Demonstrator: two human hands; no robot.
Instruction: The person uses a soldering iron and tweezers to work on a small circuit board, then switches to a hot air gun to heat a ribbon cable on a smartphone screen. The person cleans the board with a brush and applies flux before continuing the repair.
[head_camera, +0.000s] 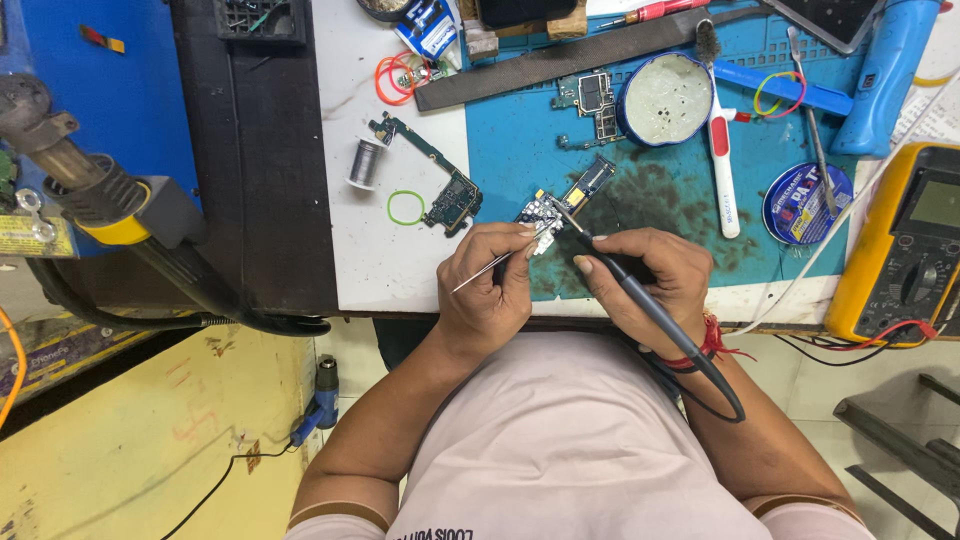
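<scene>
Pinched in the right hand (655, 280), a dark soldering iron (640, 295) runs pen-style between thumb and fingers, its tip touching a small circuit board (548, 212) that lies on the blue work mat (520, 150) just above centre frame. Its black cord loops down past a red thread tied round the right wrist. The left hand (490, 285) is closed on slim metal tweezers (500, 258), whose points meet the same board right beside the iron's tip, while the long end sticks out to the lower left. Both hands sit close together at the near edge of the bench, fingertips almost touching.

Just left of the board, on the white benchtop (350, 230), a long green circuit board (435, 175) lies slanted, with a green rubber band (405, 207) beside it and a small spool of solder wire (366, 160) further left. Above the hands, another board (593, 105) rests next to a round blue-rimmed tin (665, 98). A white and red toothbrush (720, 150) lies upright in the frame to the right of the tin, and a round blue reel (805, 203) sits beyond it. A yellow multimeter (905, 245) fills the right edge, its red and black leads trailing below. At the left of the frame a hot-air nozzle (70, 165) with a yellow collar points away from a blue cabinet (130, 90).
</scene>
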